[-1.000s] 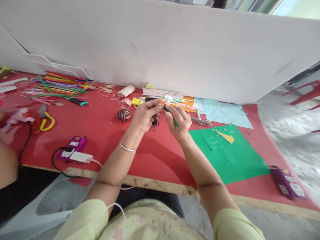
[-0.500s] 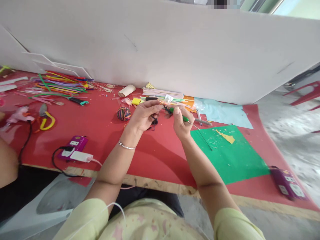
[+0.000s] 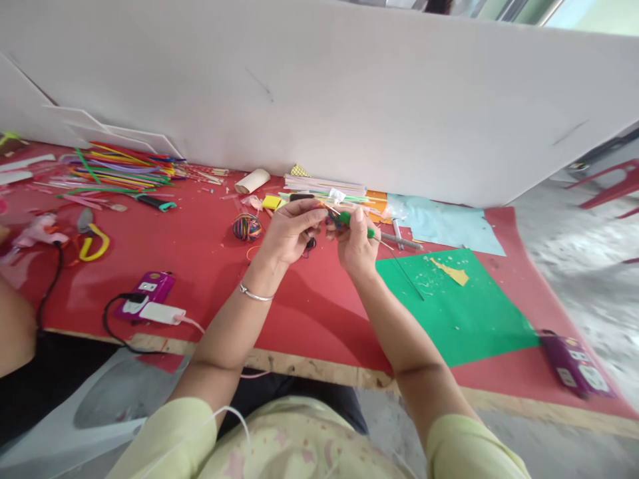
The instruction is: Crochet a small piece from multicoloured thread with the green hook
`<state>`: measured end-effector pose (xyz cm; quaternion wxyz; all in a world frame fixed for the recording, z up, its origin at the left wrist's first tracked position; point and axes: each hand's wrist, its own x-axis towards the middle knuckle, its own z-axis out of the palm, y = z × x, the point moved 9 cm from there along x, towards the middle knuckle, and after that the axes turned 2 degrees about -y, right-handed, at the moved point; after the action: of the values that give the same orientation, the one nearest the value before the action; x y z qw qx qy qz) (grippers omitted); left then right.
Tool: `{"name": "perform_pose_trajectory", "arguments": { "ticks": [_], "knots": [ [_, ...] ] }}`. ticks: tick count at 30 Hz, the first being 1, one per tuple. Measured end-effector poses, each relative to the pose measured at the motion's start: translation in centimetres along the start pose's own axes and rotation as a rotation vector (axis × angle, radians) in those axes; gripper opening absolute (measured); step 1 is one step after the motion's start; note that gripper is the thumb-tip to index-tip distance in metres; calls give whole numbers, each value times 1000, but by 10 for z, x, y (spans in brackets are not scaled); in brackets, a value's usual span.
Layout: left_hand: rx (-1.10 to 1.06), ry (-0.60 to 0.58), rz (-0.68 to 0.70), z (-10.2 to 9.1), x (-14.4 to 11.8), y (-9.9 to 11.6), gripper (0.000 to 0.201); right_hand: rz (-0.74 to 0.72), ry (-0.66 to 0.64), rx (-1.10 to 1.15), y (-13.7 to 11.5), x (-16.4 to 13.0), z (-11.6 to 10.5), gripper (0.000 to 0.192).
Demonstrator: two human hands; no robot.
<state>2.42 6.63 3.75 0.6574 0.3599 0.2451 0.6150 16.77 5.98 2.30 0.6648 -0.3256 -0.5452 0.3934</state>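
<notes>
Green-handled tool (image 3: 345,217) in right hand (image 3: 358,246), tip at left hand (image 3: 288,233).

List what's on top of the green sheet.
A yellow scrap, pale crumbs and part of a thin dark rod. The right forearm covers some of the green sheet along its left edge; anything there can't be seen.

At the centre of the frame, fingers of the left hand (image 3: 294,229) mostly hide a small colourful piece (image 3: 329,218), its shape too small to tell. The right hand (image 3: 358,246) covers part of a green-handled tool (image 3: 344,217). The left edge crops another person's arm (image 3: 17,326); the right edge cuts off a red chair (image 3: 612,182).
</notes>
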Motion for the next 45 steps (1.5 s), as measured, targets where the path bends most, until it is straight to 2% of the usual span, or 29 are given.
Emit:
{"name": "perform_pose_trajectory", "arguments": {
  "ticks": [8, 14, 20, 22, 26, 28, 31, 34, 42, 45],
  "knots": [
    [48, 77, 84, -3, -4, 3, 34, -81, 71, -32, -4, -2, -6, 50],
    [208, 113, 249, -8, -7, 10, 22, -75, 36, -51, -11, -2, 0, 56],
    [420, 135, 482, -7, -16, 28, 4, -109, 46, -23, -19, -5, -1, 47],
    [395, 97, 461, -3, -15, 27, 6, -116, 38, -27, -20, -5, -1, 46],
    [243, 28, 280, 2, -10, 16, 18, -101, 57, -65, -19, -4, -2, 51],
    [173, 7, 233, 5, -9, 14, 24, -109, 63, -32, -21, -3, -2, 50],
    [121, -3, 199, 8, -9, 12, 25, -118, 40, -26, -22, -3, 1, 48],
    [107, 38, 175, 4, -8, 9, 24, -112, 28, -64, -23, -5, 2, 48],
    [98, 71, 182, 2, -7, 10, 22, -133, 67, -69, -28, -7, -1, 43],
    [89, 72, 138, 2, -5, 4, 20, -128, 83, -78, -28, -6, -2, 46]
  ]
}}
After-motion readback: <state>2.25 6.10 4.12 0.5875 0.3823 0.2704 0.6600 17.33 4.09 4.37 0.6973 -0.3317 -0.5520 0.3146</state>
